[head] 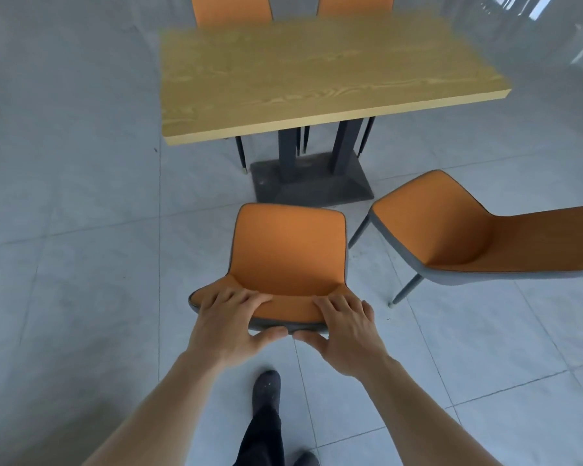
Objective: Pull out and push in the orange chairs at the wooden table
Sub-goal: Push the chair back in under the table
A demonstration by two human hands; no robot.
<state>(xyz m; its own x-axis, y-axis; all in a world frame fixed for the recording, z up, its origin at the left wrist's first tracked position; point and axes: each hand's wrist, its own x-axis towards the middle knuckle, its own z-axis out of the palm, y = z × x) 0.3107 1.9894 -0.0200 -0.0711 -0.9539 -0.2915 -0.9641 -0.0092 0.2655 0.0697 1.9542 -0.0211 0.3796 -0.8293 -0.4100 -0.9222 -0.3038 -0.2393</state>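
An orange chair with a grey shell stands in front of me, pulled clear of the wooden table. My left hand grips the left part of its backrest top, fingers over the orange front and thumb behind. My right hand grips the right part the same way. A second orange chair stands to the right, turned sideways and away from the table. At the table's far side, two more orange chairs, one on the left and one on the right, show only their backrests.
The table stands on a dark twin-post pedestal base on a grey tiled floor. My foot in a dark sock is on the floor just behind the gripped chair. Open floor lies to the left.
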